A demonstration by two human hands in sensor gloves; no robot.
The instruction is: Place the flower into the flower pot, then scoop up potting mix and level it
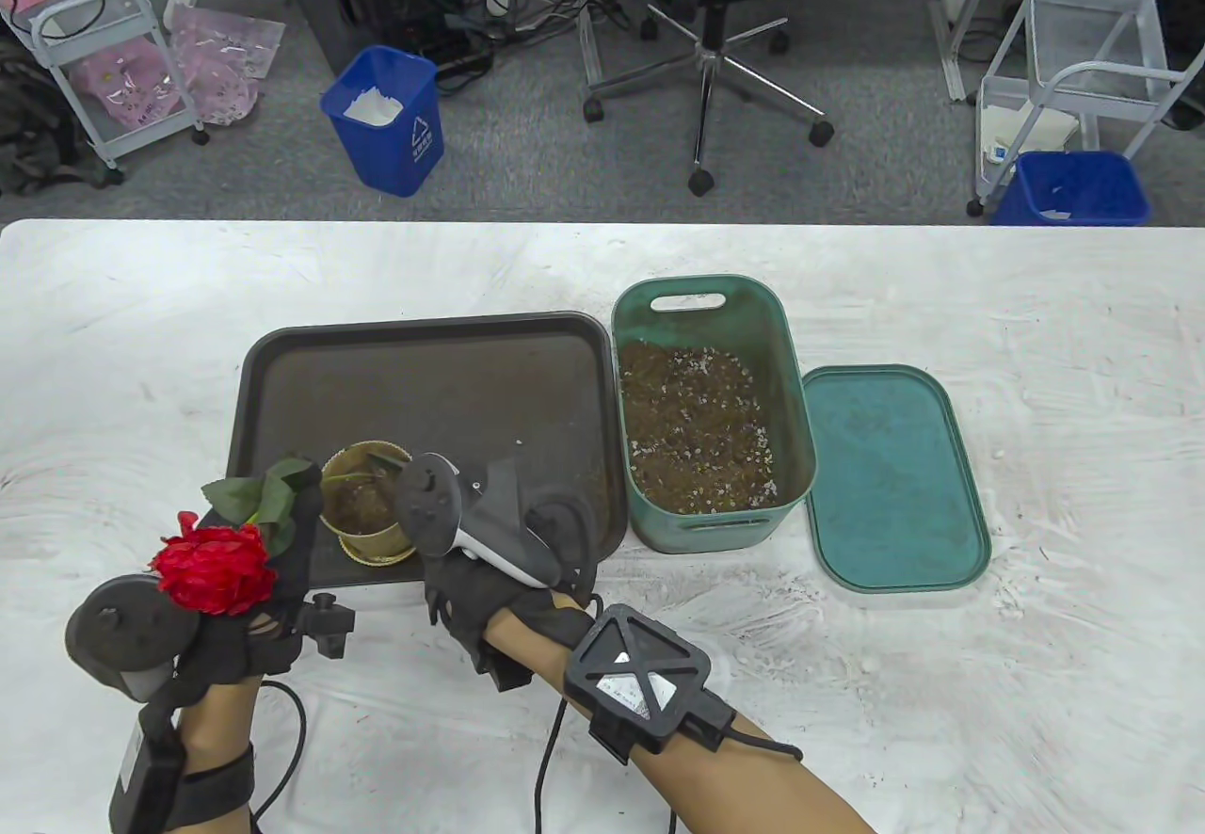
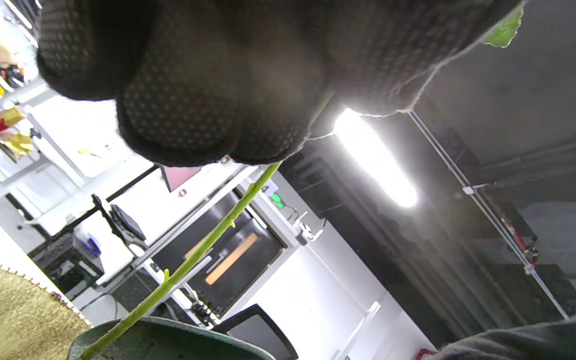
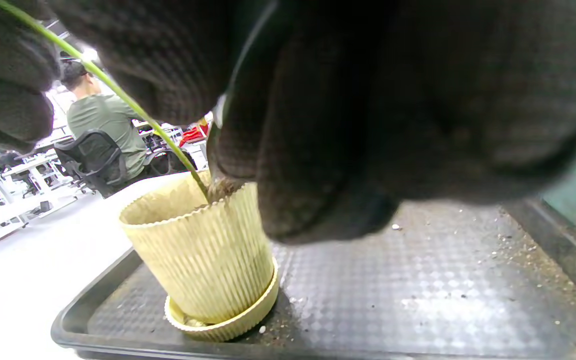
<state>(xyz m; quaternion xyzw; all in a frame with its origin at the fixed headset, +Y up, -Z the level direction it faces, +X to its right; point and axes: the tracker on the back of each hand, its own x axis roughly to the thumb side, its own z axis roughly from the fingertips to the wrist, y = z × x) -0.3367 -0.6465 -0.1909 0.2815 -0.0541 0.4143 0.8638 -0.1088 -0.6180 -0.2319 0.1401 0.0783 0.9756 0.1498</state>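
From the table view, your left hand (image 1: 235, 627) sits at the near left edge of the white bench (image 1: 1036, 326), its grip closed around the green stem of the red artificial rose (image 1: 215, 569). The bloom lies just above the back of that hand, and the leaves reach toward the ribbed yellow plastic flower pot (image 1: 362, 500). The pot stands in its saucer at the near edge of the dark rectangular tray (image 1: 424, 373). Your right hand (image 1: 490, 589) is just beside the pot on its right, but its tracker hides the fingers, so you cannot tell its grip here. The green plastic bin of potting mix (image 1: 711, 410) stands against the tray's right side, with its flat green lid (image 1: 894, 476) lying just to the right.

In the left wrist view, your gloved fingers (image 2: 208, 100) are curled round the stem (image 2: 203, 247), which runs from the grip down to the lower left, past the pot rim (image 2: 13, 305).

In the right wrist view, the stem (image 3: 133, 107) slants from the upper left down into the pot (image 3: 203, 260), its foot meeting the soil inside. Your fingers (image 3: 368, 125) are curled close above the rim; what they hold you cannot tell.
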